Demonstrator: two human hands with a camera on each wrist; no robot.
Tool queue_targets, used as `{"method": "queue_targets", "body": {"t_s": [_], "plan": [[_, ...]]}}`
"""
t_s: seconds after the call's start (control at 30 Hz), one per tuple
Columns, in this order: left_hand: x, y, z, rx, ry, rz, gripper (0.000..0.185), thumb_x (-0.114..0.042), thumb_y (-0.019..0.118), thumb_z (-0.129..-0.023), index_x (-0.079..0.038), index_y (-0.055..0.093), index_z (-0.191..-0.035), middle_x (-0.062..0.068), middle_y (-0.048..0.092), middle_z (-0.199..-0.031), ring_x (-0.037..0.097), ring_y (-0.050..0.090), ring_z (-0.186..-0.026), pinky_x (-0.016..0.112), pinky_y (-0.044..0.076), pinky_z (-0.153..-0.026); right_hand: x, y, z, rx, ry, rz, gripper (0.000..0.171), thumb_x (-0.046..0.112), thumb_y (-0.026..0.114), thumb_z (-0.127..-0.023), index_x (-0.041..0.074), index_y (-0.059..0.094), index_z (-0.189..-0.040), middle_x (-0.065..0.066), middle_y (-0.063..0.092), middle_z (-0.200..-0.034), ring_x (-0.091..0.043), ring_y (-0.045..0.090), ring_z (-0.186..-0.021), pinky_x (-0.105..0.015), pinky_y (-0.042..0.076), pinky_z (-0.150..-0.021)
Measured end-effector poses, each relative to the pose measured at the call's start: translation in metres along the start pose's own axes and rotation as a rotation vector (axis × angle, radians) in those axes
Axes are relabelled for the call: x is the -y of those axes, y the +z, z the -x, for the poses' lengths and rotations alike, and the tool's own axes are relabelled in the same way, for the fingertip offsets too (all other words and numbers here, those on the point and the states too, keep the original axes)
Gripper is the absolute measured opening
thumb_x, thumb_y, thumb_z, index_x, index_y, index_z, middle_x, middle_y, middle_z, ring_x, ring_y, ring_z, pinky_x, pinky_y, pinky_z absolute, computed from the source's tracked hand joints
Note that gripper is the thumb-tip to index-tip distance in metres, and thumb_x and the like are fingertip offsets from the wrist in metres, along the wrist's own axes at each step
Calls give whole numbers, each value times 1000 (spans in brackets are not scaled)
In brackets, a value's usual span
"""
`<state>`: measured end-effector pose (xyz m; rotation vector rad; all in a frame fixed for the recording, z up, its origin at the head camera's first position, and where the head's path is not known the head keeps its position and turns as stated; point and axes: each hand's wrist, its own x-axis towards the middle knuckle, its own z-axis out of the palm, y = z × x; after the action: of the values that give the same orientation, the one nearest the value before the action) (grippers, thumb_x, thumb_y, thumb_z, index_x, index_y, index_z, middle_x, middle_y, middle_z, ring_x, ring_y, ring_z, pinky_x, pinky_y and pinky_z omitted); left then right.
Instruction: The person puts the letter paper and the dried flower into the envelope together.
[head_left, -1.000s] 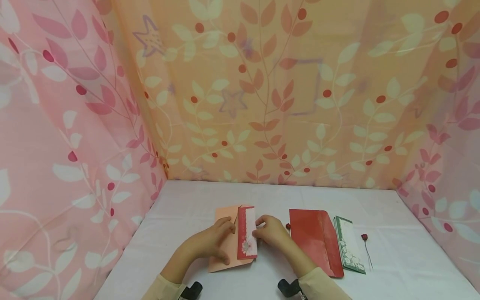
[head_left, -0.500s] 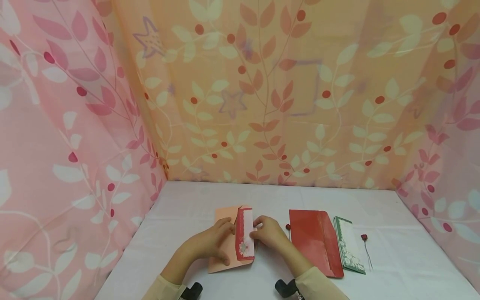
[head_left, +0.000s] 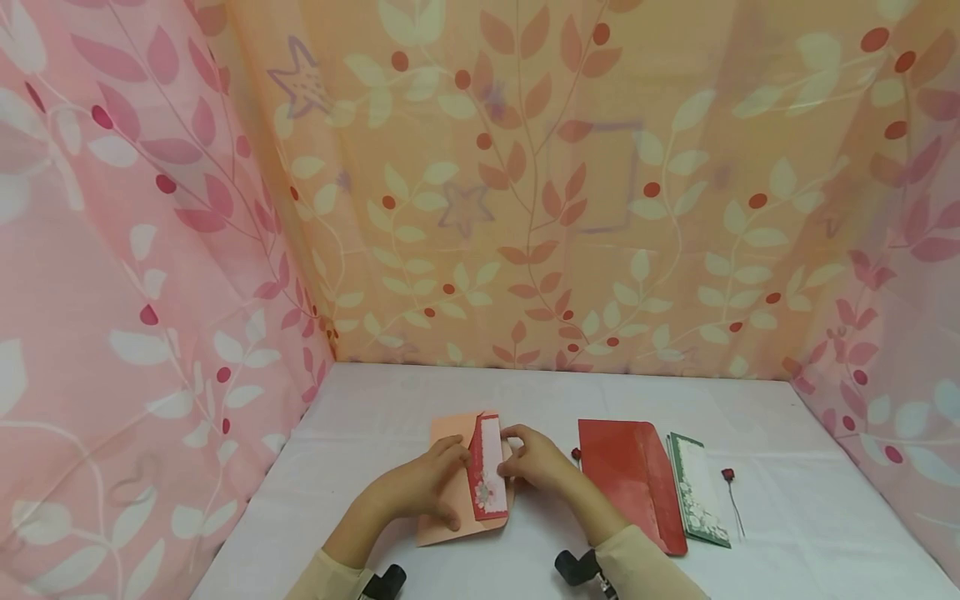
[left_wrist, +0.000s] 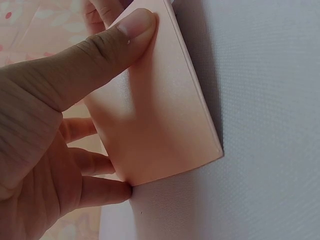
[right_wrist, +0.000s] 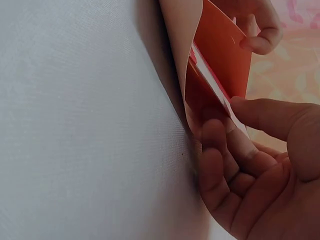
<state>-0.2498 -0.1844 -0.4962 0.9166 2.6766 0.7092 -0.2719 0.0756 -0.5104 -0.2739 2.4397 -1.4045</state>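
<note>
— What are the hands doing?
— The left hand (head_left: 420, 486) is gripping the peach envelope (head_left: 450, 492), thumb on top and fingers curled beneath. The right hand (head_left: 534, 460) is pinching the red card (head_left: 486, 467) at its edge.
— Where is the card lying?
— It is sitting partly inside the envelope's opening, on the white tabletop (head_left: 787, 508).
</note>
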Motion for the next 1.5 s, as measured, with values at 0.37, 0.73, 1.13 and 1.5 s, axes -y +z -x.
{"method": "queue_targets", "body": {"t_s": [0.37, 0.73, 1.13, 1.5], "plan": [[-1, -4, -1, -4, 12, -13, 82, -43, 96, -65, -23, 48, -129, 17, 31, -161, 37, 45, -142, 51, 46, -109, -1, -7, -2, 117, -7, -121, 78, 7, 74, -89, 15, 37, -156, -9, 71, -89, -24, 70, -69, -38, 59, -61], [0, -3, 0, -4, 7, 5, 82, -45, 95, -64, -26, 47, -128, 18, 30, -161, 39, 44, -142, 53, 46, -109, 5, -3, -3, 125, -5, -34, 89, 7, 82, -83, 15, 34, -158, -7, 69, -82, -20, 63, -64, -31, 52, -56], [1, 0, 2, -18, 26, -19, 81, -46, 94, -63, -25, 49, -126, 19, 30, -161, 40, 46, -140, 51, 48, -106, 4, 5, -6, 109, -5, -23, 88, 8, 81, -84, 16, 34, -158, -6, 70, -77, -19, 61, -57, -29, 47, -49], [0, 1, 1, -18, 37, -24, 77, -46, 94, -63, -28, 48, -123, 18, 31, -161, 41, 45, -142, 49, 49, -105, 3, 13, -9, 123, -35, -69, 86, 6, 79, -84, 16, 36, -157, -10, 69, -72, -20, 65, -52, -28, 47, -45]]}}
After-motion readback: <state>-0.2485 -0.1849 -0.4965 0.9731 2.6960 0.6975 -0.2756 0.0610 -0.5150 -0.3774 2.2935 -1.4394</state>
